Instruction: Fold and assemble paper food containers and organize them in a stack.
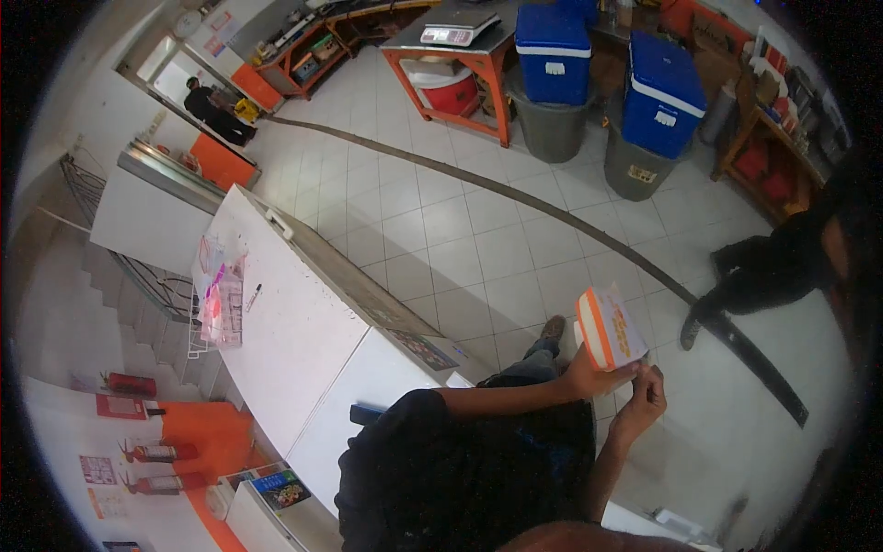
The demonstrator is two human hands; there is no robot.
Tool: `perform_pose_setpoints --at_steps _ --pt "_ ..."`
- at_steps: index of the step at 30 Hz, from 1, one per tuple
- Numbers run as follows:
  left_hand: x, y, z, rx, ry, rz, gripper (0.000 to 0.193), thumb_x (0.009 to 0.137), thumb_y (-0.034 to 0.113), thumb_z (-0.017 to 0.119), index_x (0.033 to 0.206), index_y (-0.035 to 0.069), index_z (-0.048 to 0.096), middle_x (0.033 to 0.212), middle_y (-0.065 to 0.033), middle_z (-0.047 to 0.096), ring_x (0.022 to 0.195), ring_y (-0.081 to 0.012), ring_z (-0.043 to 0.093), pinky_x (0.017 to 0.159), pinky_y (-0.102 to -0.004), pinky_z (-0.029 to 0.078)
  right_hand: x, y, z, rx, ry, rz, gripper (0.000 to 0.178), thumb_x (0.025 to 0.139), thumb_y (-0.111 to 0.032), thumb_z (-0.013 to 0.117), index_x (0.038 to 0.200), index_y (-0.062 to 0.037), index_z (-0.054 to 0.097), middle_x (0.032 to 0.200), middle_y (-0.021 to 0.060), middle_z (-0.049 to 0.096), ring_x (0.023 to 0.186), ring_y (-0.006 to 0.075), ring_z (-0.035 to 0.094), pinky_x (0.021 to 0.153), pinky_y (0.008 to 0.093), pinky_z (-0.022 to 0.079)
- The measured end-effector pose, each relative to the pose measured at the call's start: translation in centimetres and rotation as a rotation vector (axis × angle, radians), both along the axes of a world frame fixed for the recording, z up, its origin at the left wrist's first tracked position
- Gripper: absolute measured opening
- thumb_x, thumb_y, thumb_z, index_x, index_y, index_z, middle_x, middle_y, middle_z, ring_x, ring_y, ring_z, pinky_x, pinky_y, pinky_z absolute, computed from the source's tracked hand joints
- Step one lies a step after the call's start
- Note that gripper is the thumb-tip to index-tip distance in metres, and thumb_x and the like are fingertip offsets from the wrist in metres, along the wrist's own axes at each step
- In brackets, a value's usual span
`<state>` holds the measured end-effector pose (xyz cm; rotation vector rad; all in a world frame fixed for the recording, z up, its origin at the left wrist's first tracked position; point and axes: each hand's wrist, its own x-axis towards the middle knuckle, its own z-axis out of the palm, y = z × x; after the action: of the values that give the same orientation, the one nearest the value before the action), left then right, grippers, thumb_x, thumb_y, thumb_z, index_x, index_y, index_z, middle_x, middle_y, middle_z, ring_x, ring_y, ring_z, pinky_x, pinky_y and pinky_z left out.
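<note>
My left hand (590, 374) is closed around the lower part of an orange-and-white box-shaped package (611, 327) with orange and yellow print on its face. It is held tilted in front of my body, above the tiled floor. My right hand (642, 401) is closed, its fingertips pinched at the package's lower right corner. What lies between those fingertips is too small to make out.
A white chest freezer (294, 313) stands to my left, bearing a wire basket (221, 313) and a marker (253, 297). Blue coolers (664, 97) sit on grey bins (635, 170) ahead. A dark strip (478, 179) crosses the floor. People stand at the right (782, 258) and far left (216, 110).
</note>
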<state>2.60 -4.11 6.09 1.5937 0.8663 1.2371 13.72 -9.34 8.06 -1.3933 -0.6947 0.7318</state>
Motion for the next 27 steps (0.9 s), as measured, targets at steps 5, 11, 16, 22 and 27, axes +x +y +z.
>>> perform_pose_setpoints --at_steps 5,11,16,22,27 --pt "-0.4 -0.3 -1.6 -0.222 -0.08 -0.07 0.024 0.089 0.016 0.069 0.107 0.0 0.065 0.101 -0.0081 0.069 0.099 -0.0194 0.065 0.088 -0.0336 0.051 -0.2 -0.1 0.7 -0.063 -0.081 0.002 0.009 0.089 -0.006 0.065 0.089 0.0035 0.066 0.102 0.0116 0.063 0.097 0.0182 0.057 0.088 0.0338 0.046" --pt "0.0 0.7 -4.8 -0.344 -0.862 -0.389 0.057 0.086 0.027 0.074 0.134 0.008 0.049 0.131 -0.008 0.055 0.124 -0.0224 0.05 0.1 -0.0387 0.042 -0.2 -0.3 1.7 -0.006 -0.014 0.126 0.011 0.091 -0.007 0.063 0.095 0.0029 0.066 0.102 0.007 0.063 0.102 0.0152 0.054 0.096 0.0298 0.038" --pt "-0.2 1.6 -5.3 0.159 -0.146 -0.043 0.063 0.085 0.035 0.073 0.137 0.015 0.044 0.137 -0.0027 0.049 0.128 -0.0224 0.044 0.107 -0.0404 0.033 0.2 -0.1 1.7 -0.025 -0.137 0.167 0.011 0.091 -0.004 0.061 0.098 0.003 0.066 0.103 0.0074 0.062 0.101 0.0155 0.055 0.093 0.0302 0.041" --pt "-2.1 1.6 -5.5 0.089 0.202 -0.109 0.06 0.086 0.037 0.072 0.133 0.011 0.047 0.128 -0.0048 0.054 0.123 -0.0209 0.047 0.105 -0.0404 0.035 0.6 0.0 2.3 0.028 -0.707 0.139 0.012 0.082 0.002 0.066 0.094 0.0021 0.069 0.101 0.0148 0.065 0.09 0.0214 0.064 0.08 0.0293 0.05" --pt "-2.8 2.8 -4.6 0.121 0.479 -0.198 0.045 0.083 0.028 0.076 0.117 0.005 0.058 0.108 -0.0104 0.061 0.103 -0.0245 0.056 0.091 -0.038 0.044 0.7 -0.2 2.3 0.016 -0.504 0.151 0.016 0.079 0.004 0.068 0.094 -0.0015 0.07 0.095 0.0114 0.066 0.085 0.0207 0.066 0.076 0.0294 0.052"
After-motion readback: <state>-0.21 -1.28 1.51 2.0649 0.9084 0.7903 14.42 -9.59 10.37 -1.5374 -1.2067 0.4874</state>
